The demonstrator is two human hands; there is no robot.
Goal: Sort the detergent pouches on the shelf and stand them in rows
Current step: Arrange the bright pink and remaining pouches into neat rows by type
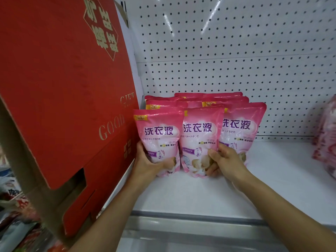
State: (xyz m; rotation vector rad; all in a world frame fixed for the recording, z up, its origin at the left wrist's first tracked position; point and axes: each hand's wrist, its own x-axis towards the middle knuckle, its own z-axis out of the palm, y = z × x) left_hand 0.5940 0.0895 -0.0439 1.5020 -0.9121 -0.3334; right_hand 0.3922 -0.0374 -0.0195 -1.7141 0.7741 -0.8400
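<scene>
Pink detergent pouches stand upright in rows at the back left of the white shelf (272, 179). Three make the front row: a left pouch (158, 135), a middle pouch (199, 139) and a right pouch (241, 128). Several more stand behind them (209, 99), mostly hidden. My left hand (147, 164) grips the base of the left front pouch, thumb across its front. My right hand (225, 160) grips the lower right of the middle pouch, fingers curled on its front, and covers the bottom of the right pouch.
A big red gift box (63, 88) with gold lettering stands tight against the pouches on the left. White pegboard (236, 51) backs the shelf. At the far right edge lies a pink and red packet (325, 139). The shelf's metal front rail (181, 220) runs below my arms.
</scene>
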